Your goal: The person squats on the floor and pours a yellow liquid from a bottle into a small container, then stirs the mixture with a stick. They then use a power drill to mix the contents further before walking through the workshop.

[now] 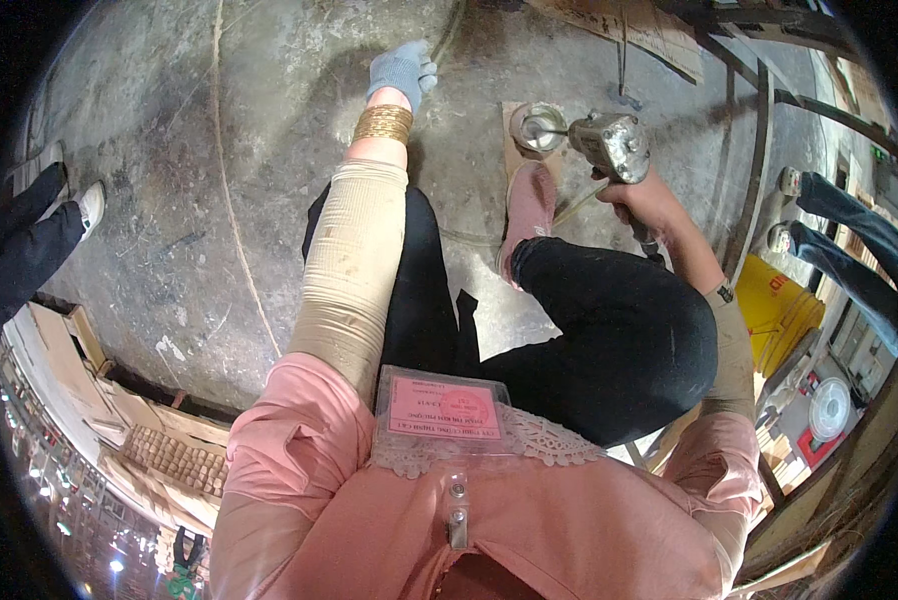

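Note:
My right hand point(651, 207), bare, is closed round the handle of a silver-bodied power drill point(609, 146). The drill's thin rod reaches left into a small round metal cup point(539, 128). That cup stands on a strip of brown cardboard point(511, 118) on the floor, just beyond my pink-covered foot point(530, 205). Out to the far left of the cup, my left hand point(401, 74) wears a grey-blue knit glove. Its fingers are curled in, and whatever they hold, if anything, is hidden. A pale hose point(579, 205) runs below the drill.
A yellow bucket point(777, 312) stands at my right, near another person's jeans-clad legs point(849, 250). Dark metal framing point(754, 160) rises beside them. At the left edge are another person's shoes point(91, 208). Stacked wooden pieces point(169, 460) lie at lower left.

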### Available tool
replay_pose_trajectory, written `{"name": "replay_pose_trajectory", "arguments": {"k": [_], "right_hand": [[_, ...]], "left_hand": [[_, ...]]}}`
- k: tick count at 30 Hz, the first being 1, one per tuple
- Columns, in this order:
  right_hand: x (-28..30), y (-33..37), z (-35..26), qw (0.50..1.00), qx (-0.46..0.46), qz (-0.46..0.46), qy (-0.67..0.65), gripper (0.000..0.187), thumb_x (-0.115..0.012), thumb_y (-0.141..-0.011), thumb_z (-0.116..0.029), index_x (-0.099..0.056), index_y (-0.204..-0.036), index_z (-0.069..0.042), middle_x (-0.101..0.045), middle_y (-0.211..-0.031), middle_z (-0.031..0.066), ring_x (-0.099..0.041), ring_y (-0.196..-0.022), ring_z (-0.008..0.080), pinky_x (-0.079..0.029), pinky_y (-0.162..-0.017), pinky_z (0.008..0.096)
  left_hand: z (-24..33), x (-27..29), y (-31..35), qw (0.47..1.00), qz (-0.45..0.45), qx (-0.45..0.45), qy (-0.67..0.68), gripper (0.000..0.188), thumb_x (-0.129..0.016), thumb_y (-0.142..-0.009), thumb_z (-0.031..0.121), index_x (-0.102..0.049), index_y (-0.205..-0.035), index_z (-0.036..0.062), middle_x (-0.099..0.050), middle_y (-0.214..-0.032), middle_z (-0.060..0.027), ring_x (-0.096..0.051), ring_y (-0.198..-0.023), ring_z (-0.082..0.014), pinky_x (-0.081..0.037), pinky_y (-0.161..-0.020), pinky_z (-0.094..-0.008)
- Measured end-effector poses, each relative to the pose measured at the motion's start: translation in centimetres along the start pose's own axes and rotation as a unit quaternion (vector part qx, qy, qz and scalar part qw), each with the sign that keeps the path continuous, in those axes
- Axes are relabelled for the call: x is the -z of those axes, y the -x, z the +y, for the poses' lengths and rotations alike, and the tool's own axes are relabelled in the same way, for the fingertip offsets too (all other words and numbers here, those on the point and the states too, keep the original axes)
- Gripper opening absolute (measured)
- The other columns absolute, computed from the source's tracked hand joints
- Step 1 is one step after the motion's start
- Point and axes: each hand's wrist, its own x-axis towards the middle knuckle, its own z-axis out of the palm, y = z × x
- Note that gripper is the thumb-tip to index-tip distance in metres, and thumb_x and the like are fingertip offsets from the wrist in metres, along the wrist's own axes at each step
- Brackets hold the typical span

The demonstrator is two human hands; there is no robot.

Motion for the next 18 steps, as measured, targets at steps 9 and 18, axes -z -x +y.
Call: {"name": "replay_pose_trajectory", "arguments": {"k": [9,18], "right_hand": [[0.1,-0.1,-0.1,1.0,0.015,0.009,-0.02,0.026,-0.06,-0.063,-0.001,-0.054,-0.087,0.001,-0.047,-0.056,0.0022,-0.043,-0.043,0.0097,-0.032,-0.039,0.0248],[2.0,1.1,0.7,0.988,-0.061,0.078,0.117,0.019,-0.062,-0.068,-0.013,-0.055,-0.083,-0.003,-0.052,-0.064,0.0027,-0.046,-0.051,0.0131,-0.037,-0.048,0.0294]], "left_hand": [[0.4,-0.3,-0.5,1.0,0.022,0.012,-0.016,0.027,-0.053,-0.083,0.016,-0.052,-0.105,0.0006,-0.059,-0.095,-0.0124,-0.059,-0.072,-0.0184,-0.05,-0.055,-0.0269],[-0.4,-2.6,-0.7,0.596,0.05,-0.327,-0.732,0.019,-0.053,-0.077,0.022,-0.068,-0.082,0.0116,-0.065,-0.086,-0.0087,-0.062,-0.083,-0.0249,-0.048,-0.067,-0.0429]]}}
